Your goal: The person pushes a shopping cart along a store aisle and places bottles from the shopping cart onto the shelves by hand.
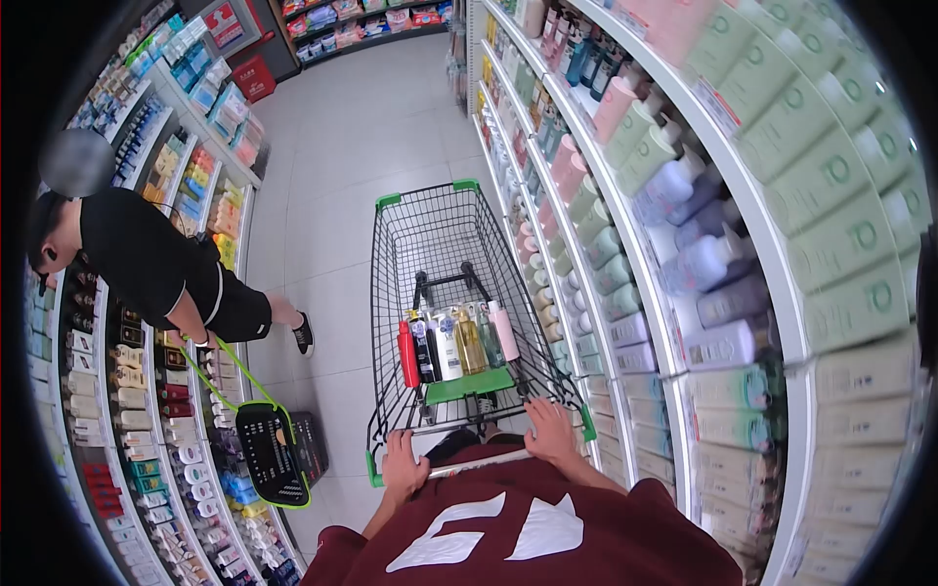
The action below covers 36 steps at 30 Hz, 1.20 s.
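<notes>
A wire shopping cart (440,220) with green corners stands in front of me. Several bottles are lined up in it behind a green flap (469,386): a red one (407,354) at the left, a white one (447,347), a yellowish one (469,344) and a pink one (502,332) at the right. My left hand (404,463) is closed over the left part of the cart's handle. On the right part of the handle lies my right hand (550,428), its fingers bent over the bar.
Shelves of pump bottles (650,146) run close along the right. At the left a person in black (151,259) faces other shelves, holding a black basket (264,454) by its green handles. Grey tiled floor (337,127) lies ahead, with packed shelves (362,24) at the far end.
</notes>
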Available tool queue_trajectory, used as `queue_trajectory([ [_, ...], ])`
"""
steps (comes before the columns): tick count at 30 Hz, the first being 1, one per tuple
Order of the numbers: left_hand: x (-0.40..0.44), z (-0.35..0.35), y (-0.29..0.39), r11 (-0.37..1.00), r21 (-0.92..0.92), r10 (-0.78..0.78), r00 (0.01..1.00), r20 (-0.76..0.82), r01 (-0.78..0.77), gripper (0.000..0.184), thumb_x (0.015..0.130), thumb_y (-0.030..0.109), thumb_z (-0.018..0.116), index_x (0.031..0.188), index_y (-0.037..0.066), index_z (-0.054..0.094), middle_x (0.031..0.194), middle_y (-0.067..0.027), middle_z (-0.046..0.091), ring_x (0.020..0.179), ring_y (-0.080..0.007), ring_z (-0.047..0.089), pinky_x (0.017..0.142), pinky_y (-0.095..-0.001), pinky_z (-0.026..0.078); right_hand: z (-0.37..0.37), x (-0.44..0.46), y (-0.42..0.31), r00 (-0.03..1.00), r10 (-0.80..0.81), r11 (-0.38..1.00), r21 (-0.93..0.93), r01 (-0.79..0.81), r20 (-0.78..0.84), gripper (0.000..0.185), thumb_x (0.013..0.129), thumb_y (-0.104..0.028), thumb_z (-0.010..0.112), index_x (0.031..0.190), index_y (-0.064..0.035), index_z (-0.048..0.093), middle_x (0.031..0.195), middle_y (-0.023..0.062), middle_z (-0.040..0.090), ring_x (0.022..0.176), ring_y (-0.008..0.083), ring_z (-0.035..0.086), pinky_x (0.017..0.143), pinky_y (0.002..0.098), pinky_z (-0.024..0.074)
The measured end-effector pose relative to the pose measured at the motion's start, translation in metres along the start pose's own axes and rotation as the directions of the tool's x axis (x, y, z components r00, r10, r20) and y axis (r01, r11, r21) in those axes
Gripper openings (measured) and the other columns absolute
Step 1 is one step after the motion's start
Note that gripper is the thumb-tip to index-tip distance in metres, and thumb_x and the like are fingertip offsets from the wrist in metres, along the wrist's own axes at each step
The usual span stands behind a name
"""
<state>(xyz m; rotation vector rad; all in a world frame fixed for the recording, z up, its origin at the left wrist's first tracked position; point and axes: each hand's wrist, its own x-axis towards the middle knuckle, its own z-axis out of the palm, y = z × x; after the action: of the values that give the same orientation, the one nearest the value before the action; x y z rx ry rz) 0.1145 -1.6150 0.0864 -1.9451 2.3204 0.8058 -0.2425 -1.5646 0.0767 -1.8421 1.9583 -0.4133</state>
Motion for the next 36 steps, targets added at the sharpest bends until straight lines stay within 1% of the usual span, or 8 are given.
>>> queue_trajectory([
  [6, 0.036, -0.022, 0.011, 1.0, 0.023, 0.002, 0.999, -0.038, -0.001, 0.064, 0.076, 0.021, 0.062, 0.137, 0.004, 0.05, 0.144, -0.0189, 0.046, 0.142, -0.037, 0.039, 0.096, -0.0544, 0.049, -0.013, 0.043, -0.002, 1.0, 0.01, 1.0, -0.008, -0.01, 0.021, 0.061, 0.076, -0.016, 0.061, 0.136, -0.0041, 0.058, 0.143, 0.0136, 0.056, 0.14, 0.0302, 0.046, 0.112, 0.0484, 0.0353],
  [10, 0.064, -0.027, 0.016, 1.0, 0.013, -0.018, 1.0, -0.014, 0.018, 0.067, 0.076, 0.021, 0.061, 0.139, 0.003, 0.048, 0.146, -0.0199, 0.045, 0.143, -0.0394, 0.038, 0.098, -0.055, 0.049, -0.023, 0.075, 0.007, 1.0, -0.016, 1.0, -0.013, 0.016, -0.003, 0.062, 0.072, -0.014, 0.061, 0.133, -0.0042, 0.06, 0.136, 0.0132, 0.059, 0.139, 0.0299, 0.048, 0.106, 0.0466, 0.0416],
  [14, 0.091, -0.029, 0.012, 0.999, 0.008, -0.048, 0.999, 0.013, 0.048, 0.068, 0.076, 0.021, 0.06, 0.141, 0.004, 0.047, 0.147, -0.0206, 0.045, 0.144, -0.0394, 0.037, 0.097, -0.0556, 0.049, -0.02, 0.103, 0.013, 1.0, -0.014, 0.999, -0.039, 0.013, -0.004, 0.065, 0.071, -0.016, 0.061, 0.135, -0.005, 0.059, 0.137, 0.0129, 0.058, 0.139, 0.0294, 0.049, 0.102, 0.0467, 0.0451],
  [18, 0.125, -0.044, 0.014, 0.999, 0.011, -0.053, 0.998, 0.023, 0.053, 0.07, 0.076, 0.022, 0.06, 0.142, 0.004, 0.046, 0.148, -0.0207, 0.044, 0.147, -0.0394, 0.035, 0.097, -0.0556, 0.05, -0.024, 0.136, 0.014, 0.999, 0.0, 0.998, -0.057, 0.002, 0.039, 0.066, 0.071, -0.017, 0.061, 0.137, -0.0057, 0.058, 0.14, 0.012, 0.057, 0.14, 0.0288, 0.047, 0.102, 0.0468, 0.0451],
  [24, 0.184, -0.07, 0.017, 0.995, 0.054, -0.088, 0.992, 0.085, 0.084, 0.072, 0.075, 0.024, 0.06, 0.142, 0.005, 0.045, 0.149, -0.0198, 0.042, 0.147, -0.0381, 0.033, 0.097, -0.0545, 0.051, -0.032, 0.206, 0.016, 0.998, -0.021, 0.996, -0.087, 0.026, 0.061, 0.065, 0.071, -0.019, 0.062, 0.135, -0.0072, 0.057, 0.139, 0.0131, 0.055, 0.138, 0.0322, 0.047, 0.1, 0.0465, 0.0477],
  [27, 0.221, -0.088, 0.014, 0.994, 0.066, -0.096, 0.99, 0.101, 0.089, 0.072, 0.074, 0.024, 0.061, 0.142, 0.006, 0.045, 0.149, -0.0184, 0.042, 0.148, -0.0374, 0.032, 0.096, -0.054, 0.051, -0.038, 0.244, 0.01, 0.997, -0.024, 0.997, -0.075, 0.03, 0.079, 0.064, 0.07, -0.015, 0.062, 0.133, -0.0046, 0.057, 0.138, 0.0154, 0.055, 0.136, 0.0345, 0.047, 0.102, 0.0479, 0.0467],
  [31, 0.283, -0.112, 0.012, 0.994, 0.056, -0.102, 0.988, 0.116, 0.096, 0.07, 0.074, 0.024, 0.061, 0.14, 0.007, 0.046, 0.151, -0.0172, 0.04, 0.149, -0.0365, 0.031, 0.096, -0.0539, 0.051, -0.046, 0.303, 0.005, 0.992, -0.013, 0.996, -0.087, 0.025, 0.127, 0.066, 0.07, -0.015, 0.063, 0.135, -0.0053, 0.055, 0.136, 0.0152, 0.054, 0.136, 0.0356, 0.045, 0.102, 0.0482, 0.0466],
  [36, 0.354, -0.136, 0.004, 0.993, 0.047, -0.112, 0.981, 0.158, 0.106, 0.073, 0.075, 0.024, 0.061, 0.145, 0.007, 0.044, 0.152, -0.017, 0.039, 0.15, -0.0353, 0.03, 0.098, -0.0535, 0.051, -0.045, 0.377, 0.007, 0.993, -0.019, 0.995, -0.095, 0.03, 0.113, 0.066, 0.069, -0.016, 0.064, 0.134, -0.0061, 0.055, 0.135, 0.0143, 0.054, 0.136, 0.0359, 0.046, 0.1, 0.0482, 0.0484],
])
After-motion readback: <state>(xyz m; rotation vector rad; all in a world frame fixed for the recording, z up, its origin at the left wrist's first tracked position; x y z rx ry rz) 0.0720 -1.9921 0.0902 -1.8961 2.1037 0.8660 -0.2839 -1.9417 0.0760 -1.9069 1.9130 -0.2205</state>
